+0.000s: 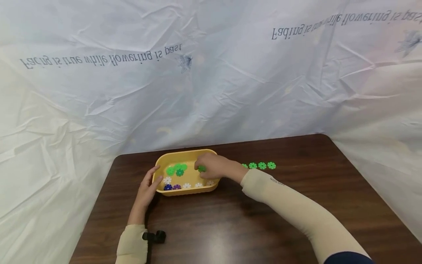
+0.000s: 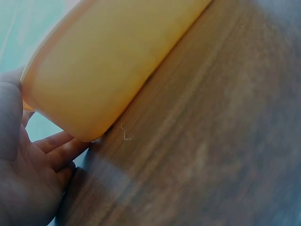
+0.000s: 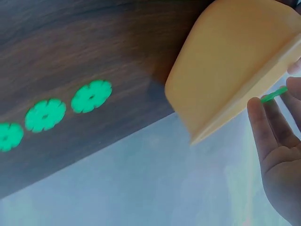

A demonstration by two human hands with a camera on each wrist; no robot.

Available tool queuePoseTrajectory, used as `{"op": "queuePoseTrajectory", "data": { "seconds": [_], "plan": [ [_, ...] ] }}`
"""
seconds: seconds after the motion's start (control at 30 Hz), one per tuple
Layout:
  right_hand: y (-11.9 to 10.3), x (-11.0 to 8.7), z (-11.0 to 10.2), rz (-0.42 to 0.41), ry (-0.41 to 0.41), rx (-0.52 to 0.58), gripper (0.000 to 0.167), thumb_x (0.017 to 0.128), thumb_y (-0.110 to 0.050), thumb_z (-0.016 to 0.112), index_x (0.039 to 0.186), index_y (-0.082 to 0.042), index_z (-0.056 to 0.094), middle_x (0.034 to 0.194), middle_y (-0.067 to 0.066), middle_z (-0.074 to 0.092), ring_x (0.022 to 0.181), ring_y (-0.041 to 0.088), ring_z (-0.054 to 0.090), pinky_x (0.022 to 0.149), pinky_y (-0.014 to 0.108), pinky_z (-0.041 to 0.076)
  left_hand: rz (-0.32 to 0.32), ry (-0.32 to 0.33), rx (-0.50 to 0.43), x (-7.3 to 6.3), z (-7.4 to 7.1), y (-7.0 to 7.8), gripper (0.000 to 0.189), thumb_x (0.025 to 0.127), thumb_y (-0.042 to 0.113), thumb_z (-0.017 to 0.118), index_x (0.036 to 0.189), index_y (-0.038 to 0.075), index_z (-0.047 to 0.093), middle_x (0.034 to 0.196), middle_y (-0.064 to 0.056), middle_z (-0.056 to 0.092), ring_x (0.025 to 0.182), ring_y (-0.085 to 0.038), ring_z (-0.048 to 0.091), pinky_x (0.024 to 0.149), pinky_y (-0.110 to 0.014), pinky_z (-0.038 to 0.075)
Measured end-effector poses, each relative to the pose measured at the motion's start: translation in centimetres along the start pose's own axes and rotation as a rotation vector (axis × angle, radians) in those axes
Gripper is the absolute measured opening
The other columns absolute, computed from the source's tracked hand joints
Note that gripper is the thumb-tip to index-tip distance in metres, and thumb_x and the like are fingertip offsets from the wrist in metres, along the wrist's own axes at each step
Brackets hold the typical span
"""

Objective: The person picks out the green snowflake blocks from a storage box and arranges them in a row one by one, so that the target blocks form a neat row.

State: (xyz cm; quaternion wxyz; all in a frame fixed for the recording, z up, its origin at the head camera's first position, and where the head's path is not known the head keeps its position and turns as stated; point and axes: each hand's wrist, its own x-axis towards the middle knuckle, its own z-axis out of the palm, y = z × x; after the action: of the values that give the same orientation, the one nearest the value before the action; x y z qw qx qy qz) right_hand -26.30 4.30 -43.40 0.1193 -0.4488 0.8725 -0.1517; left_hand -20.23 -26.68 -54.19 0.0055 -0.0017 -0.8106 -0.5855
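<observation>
A yellow plastic basin [image 1: 188,191] stands on the table, with green, white, blue and purple notched plastic discs inside. My left hand [image 1: 148,186] grips its left end, the thumb [image 2: 8,120] at the rim and the other fingers spread along the outer wall. Over the right part of the basin, my right hand [image 1: 211,165] pinches a green snowflake disc [image 3: 274,94] between thumb and fingertips. Light green discs [image 1: 178,167] lie together on the basin floor. White discs [image 1: 187,185] and a blue disc [image 1: 168,187] are along its near side.
To the right of the basin, a row of green discs [image 1: 262,165] lies flat on the dark wooden table [image 1: 204,227], partly behind my right wrist. A printed white cloth [image 1: 211,91] hangs behind the table's far edge. A black strap [image 1: 154,236] circles my left sleeve.
</observation>
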Motion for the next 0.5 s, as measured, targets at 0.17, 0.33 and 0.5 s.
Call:
{"op": "queuePoseTrajectory", "data": {
  "seconds": [0.17,0.33,0.5],
  "plan": [
    [0.7,-1.2,-0.8,-0.034,0.001,0.002,0.024,0.099,-0.008,0.065,0.119,-0.007,0.078,0.119,0.006,0.071,0.110,0.023,0.066,0.091,0.037,0.055,0.002,-0.005,-0.005,-0.1,-0.2,0.1,0.052,0.111,0.023,0.056,0.159,0.009,0.042,0.171,-0.018,0.027,0.158,-0.037,0.019,0.123,-0.062,0.024],
    [2.1,-3.3,-2.2,-0.021,0.032,0.003,0.025,0.098,-0.004,0.066,0.120,-0.005,0.078,0.119,0.008,0.071,0.110,0.024,0.067,0.091,0.039,0.056,-0.003,-0.005,0.003,-0.2,-0.2,0.1,0.052,0.111,0.022,0.056,0.159,0.008,0.042,0.171,-0.019,0.027,0.158,-0.038,0.020,0.123,-0.062,0.023],
    [4.2,-5.8,-2.9,0.033,0.053,0.008,0.023,0.098,-0.004,0.067,0.118,-0.003,0.078,0.115,0.008,0.070,0.103,0.023,0.066,0.085,0.038,0.057,-0.005,-0.002,0.000,-0.1,0.0,0.0,0.052,0.111,0.021,0.056,0.159,0.009,0.042,0.171,-0.019,0.027,0.158,-0.038,0.020,0.123,-0.062,0.022]
  ]
}}
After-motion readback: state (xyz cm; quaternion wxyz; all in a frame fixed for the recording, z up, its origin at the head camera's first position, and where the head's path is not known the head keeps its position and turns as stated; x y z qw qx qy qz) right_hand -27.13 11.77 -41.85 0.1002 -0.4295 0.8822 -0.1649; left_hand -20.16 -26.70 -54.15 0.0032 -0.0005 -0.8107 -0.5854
